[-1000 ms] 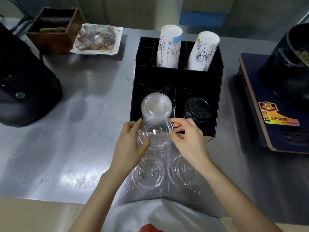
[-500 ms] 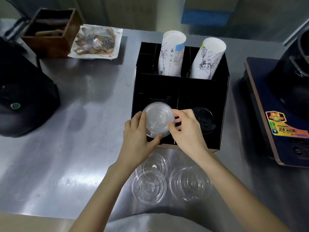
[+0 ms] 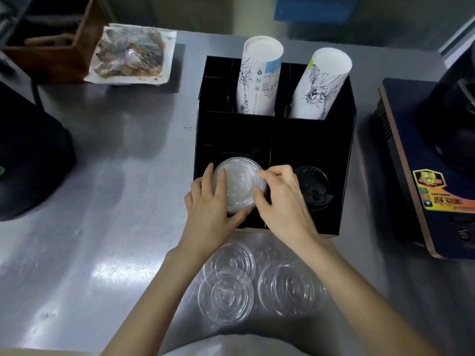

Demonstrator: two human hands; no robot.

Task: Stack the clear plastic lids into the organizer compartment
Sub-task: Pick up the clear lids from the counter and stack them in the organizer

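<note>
Dim, cool overhead light glares off the steel table [image 3: 108, 253]; edges bow and darken, details slightly soft.

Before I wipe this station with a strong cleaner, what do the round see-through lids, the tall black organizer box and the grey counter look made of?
Round see-through lids: thin clear plastic, glossy; the counter shows through their moulded rings.
Tall black organizer box: probably rigid plastic or acrylic, smooth flat black panels; hard to say which.
Grey counter: apparently brushed stainless steel, with streaky soft reflections.
</note>
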